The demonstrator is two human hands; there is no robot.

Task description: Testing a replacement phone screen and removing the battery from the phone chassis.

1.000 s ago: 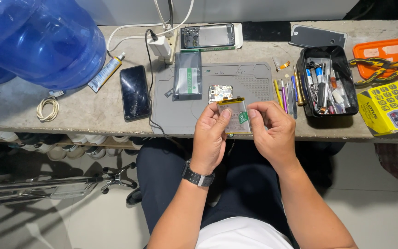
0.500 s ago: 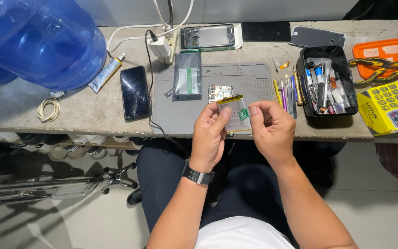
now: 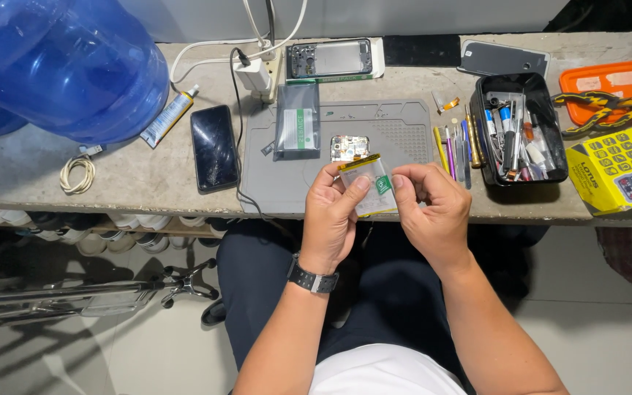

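Note:
Both hands hold a flat phone battery (image 3: pixel 371 181), pale with a yellow top edge and a green patch, over the front edge of the grey work mat (image 3: pixel 396 130). My left hand (image 3: pixel 333 213), with a black watch on the wrist, grips its left side. My right hand (image 3: pixel 433 211) pinches its right edge with thumb and fingers. Just beyond the battery, a small circuit board (image 3: pixel 350 146) lies on the mat.
On the bench: a dark foil pouch (image 3: pixel 297 129), a black phone (image 3: pixel 214 147), an opened phone frame (image 3: pixel 330 58), a black tool tray (image 3: pixel 517 137), pliers on an orange tray (image 3: pixel 612 82), a yellow meter box (image 3: pixel 623 170), a glue tube (image 3: pixel 169 116), big blue water bottles (image 3: pixel 60 66), a charger (image 3: pixel 254 73).
My hands have shifted slightly on the battery; the fingers have moved along its edges while it stays over the mat's front edge.

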